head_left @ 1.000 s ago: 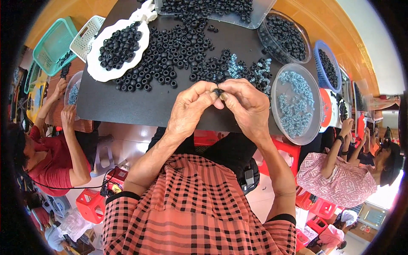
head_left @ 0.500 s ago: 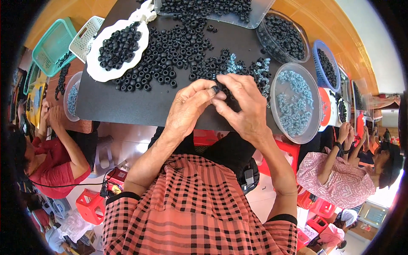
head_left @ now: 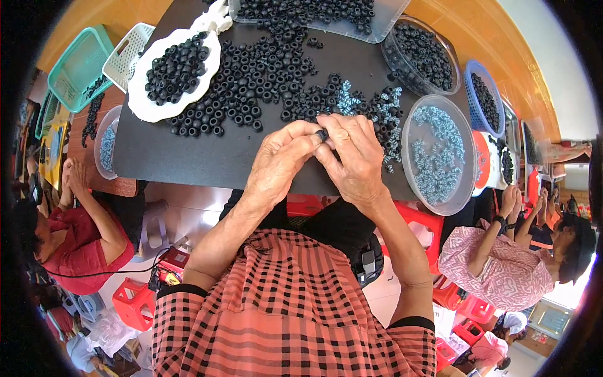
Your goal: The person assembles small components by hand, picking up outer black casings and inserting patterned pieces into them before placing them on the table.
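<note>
Over the near edge of the dark table [head_left: 182,154], my two hands meet. My left hand [head_left: 286,157] pinches a small round black hollow part [head_left: 322,134] between thumb and index finger. Against its other side close the thumb and fingers of my right hand [head_left: 356,154]; whether a second small piece sits in them is hidden. Just beyond my fingers lie loose black ring-shaped parts [head_left: 245,81] and small light-blue coiled pieces [head_left: 347,100]. Right of my right hand stands a round clear tub [head_left: 407,151] of the same blue pieces.
A white scalloped plate [head_left: 139,100] of black parts stands at the left, and a clear bin [head_left: 383,28] at the back. A round clear container [head_left: 389,60] and a blue basket [head_left: 471,94] hold more at the right. People sit working on both sides.
My right hand has drawn in toward the left one, its fingers now closer together around the black part. The left hand keeps its pinch, shifted slightly.
</note>
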